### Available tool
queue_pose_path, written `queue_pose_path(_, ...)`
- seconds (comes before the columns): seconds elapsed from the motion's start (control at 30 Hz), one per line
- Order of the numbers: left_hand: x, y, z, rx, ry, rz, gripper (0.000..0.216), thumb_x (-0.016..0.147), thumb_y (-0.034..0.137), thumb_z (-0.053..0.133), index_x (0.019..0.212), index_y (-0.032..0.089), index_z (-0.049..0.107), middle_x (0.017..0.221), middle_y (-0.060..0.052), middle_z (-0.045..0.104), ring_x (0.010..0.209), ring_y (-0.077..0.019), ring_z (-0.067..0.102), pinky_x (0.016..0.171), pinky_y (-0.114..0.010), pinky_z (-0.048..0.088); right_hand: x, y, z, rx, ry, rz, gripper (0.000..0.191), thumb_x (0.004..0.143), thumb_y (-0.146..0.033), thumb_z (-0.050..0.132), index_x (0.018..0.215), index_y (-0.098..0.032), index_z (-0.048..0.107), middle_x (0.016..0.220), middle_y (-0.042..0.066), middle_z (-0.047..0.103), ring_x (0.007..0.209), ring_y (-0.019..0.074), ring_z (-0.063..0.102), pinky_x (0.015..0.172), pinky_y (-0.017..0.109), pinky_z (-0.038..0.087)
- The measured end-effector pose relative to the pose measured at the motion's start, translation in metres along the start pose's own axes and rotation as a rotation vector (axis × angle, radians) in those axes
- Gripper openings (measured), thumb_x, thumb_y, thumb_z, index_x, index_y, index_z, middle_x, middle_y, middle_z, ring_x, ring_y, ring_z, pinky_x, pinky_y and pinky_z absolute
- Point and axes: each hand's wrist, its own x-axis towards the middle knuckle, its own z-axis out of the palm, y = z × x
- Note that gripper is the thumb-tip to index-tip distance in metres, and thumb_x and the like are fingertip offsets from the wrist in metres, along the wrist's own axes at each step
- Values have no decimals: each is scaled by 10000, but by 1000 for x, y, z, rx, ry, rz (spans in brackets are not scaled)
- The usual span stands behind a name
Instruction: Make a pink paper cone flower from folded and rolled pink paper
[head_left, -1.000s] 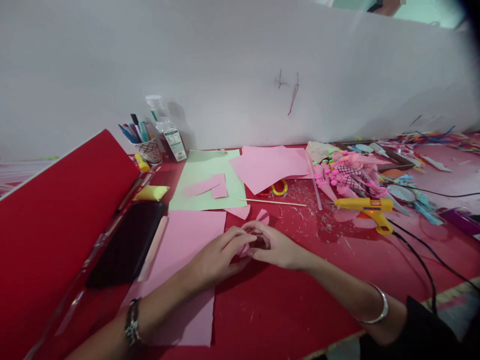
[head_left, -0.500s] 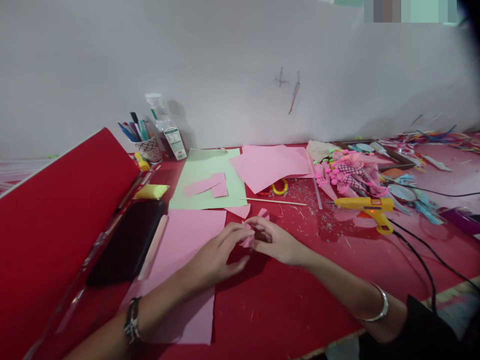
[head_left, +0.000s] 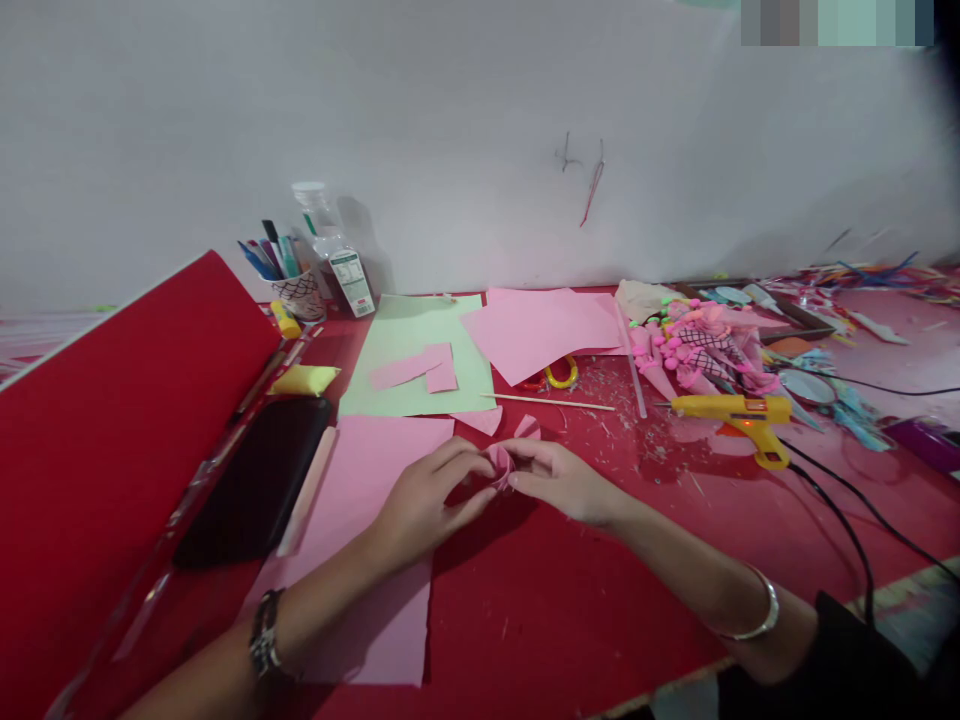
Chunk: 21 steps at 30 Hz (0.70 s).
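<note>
A small curled pink paper piece (head_left: 501, 464) is pinched at its left side by the fingertips of the left hand (head_left: 427, 498) and at its right by those of the right hand (head_left: 564, 480), above the middle of a red tabletop (head_left: 540, 620). Shaping appears to be the step in hand; a light, even pinch seems called for next, lest the curl be crushed. A pink sheet (head_left: 375, 620) is spread beneath the left forearm, toward the near left corner. A phone (head_left: 251, 480) is laid by the left edge, a yellow glue gun (head_left: 731, 408) toward the right. Along the far edge, a pale green sheet (head_left: 412, 325), pink sheets (head_left: 544, 325) and piled pink cones (head_left: 697, 350) are backed by a pale wall (head_left: 465, 130). Scraps are strewn between.
</note>
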Motion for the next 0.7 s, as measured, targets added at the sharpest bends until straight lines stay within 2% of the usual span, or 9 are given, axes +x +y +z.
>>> queue_pose_path(0.23,-2,-4,5,78,-21,-5,92,800,205,459,760,193,541,748,3,557,645,-99,508,580,-209,429,-1,1,2,-9,-36,-4,263,801,-205,489,1059,-188,539,949,24,573,915,140,509,861,323,372)
queue_pose_path(0.47,-1,-4,1,-46,-26,-54,101,827,200,444,775,185,529,752,4,547,680,-98,508,623,-214,414,0,2,-2,64,-87,-13,313,787,-194,514,1099,-161,512,925,34,578,851,117,534,834,306,400)
queue_pose_path(0.7,0,-2,-3,-116,-60,-71,125,824,198,438,759,176,543,739,1,547,673,-102,509,622,-218,410,1,3,-2,-16,-50,-26,292,779,-142,484,1066,-155,537,899,33,578,844,118,536,829,304,411)
